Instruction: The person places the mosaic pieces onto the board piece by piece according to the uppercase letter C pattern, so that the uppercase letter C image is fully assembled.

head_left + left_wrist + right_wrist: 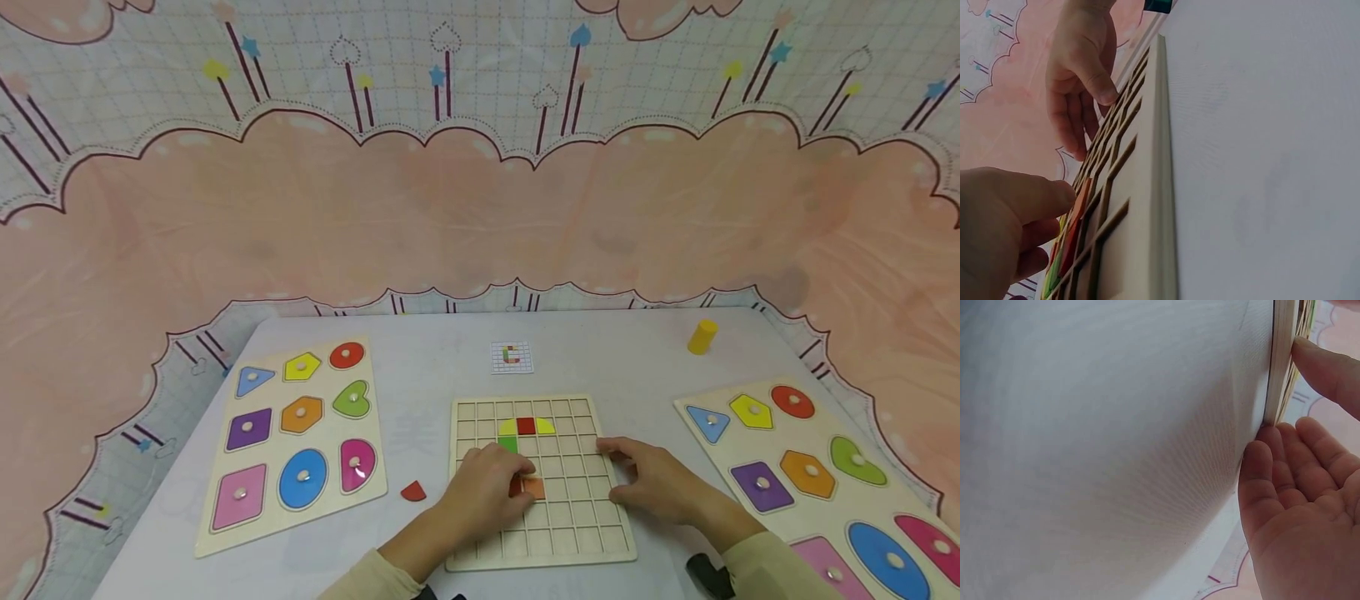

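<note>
A wooden grid board [570, 533] lies in the middle of the table. In its upper rows sit a yellow quarter tile [507, 427], a red square [527, 426], a yellow-green quarter tile [546, 426] and a green square [508, 444]. My left hand [517, 483] lies on the board with curled fingers and pinches a red tile [516, 487] beside an orange tile [536, 488]. In the left wrist view the thumb [1047, 194] touches the orange tile [1082, 197]. My right hand [618, 475] rests on the board's right edge [1279, 362], thumb on top and fingertips [1260, 456] against the side.
Shape puzzle boards with knobbed coloured pieces lie at the left [217, 533] and the right [693, 402]. A small pattern card [512, 357] lies behind the grid board. A yellow cylinder [702, 337] stands at the back right. A loose red quarter piece [412, 492] lies on the table left of the board.
</note>
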{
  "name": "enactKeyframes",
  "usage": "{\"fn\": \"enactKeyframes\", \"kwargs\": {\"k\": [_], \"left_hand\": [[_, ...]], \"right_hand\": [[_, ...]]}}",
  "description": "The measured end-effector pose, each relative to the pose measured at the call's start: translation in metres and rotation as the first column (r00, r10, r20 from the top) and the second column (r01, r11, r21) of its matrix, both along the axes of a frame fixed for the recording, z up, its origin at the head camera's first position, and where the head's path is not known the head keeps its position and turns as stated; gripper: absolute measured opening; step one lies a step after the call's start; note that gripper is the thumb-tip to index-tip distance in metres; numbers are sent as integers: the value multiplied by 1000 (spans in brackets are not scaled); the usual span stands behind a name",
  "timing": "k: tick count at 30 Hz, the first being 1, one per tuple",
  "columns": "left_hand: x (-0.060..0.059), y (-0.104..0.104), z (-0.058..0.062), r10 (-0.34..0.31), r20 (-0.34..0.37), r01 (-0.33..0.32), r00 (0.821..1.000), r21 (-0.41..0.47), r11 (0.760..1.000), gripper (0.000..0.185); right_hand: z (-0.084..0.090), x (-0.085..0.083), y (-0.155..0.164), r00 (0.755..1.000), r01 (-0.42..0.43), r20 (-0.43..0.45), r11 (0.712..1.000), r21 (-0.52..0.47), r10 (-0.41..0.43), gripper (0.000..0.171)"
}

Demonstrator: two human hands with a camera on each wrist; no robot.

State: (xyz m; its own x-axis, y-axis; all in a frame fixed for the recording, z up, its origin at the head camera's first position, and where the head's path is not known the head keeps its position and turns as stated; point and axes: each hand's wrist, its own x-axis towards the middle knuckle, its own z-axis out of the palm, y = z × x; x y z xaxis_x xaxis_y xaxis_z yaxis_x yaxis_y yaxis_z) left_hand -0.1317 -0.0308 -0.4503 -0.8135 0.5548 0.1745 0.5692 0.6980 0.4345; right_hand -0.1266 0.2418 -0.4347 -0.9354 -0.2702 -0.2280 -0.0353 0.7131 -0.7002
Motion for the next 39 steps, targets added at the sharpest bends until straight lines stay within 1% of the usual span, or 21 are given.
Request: {"fn": "enactKeyframes", "kwargs": {"k": [4,7,11,13,17,20,26,32,39], "left_hand": [[-1,-8,1,22,13,-22,1000,5,1000,27],[-3,-16,4,41,5,-41,999,-12,999,30],[-1,-30,11,71,5,-71,997,-6,997,33],[0,-39,15,88,9,-89,996,11,996,34],[1,-55,17,115,-7,-115,993,21,993,35],[2,-67,17,136,2,-136,991,29,990,36],[5,-89,16,186,50,-188,981,43,981,39],[9,-107,14,181,63,-183,982,35,982,40],[11,-122,10,187,72,-188,980,13,982,35]], "right_hand": [[-1,0,0,1000,1,3,1000,6,-1,67],[-1,0,-1,1000,19,10,1000,14,-19,66],[-1,0,-1,1000,25,11,1000,16,-25,67],[-1,1,-1,1000,17,7,1000,12,-17,67],[0,1,0,1000,11,2,1000,6,-11,68],[0,1,-1,1000,7,-1,1000,2,-7,68],[0,1,-2,1000,5,-3,1000,-6,-5,67],[1,1,-2,1000,5,-5,1000,-6,-5,68],[0,1,-1,1000,4,-2,1000,-7,-4,67]]}}
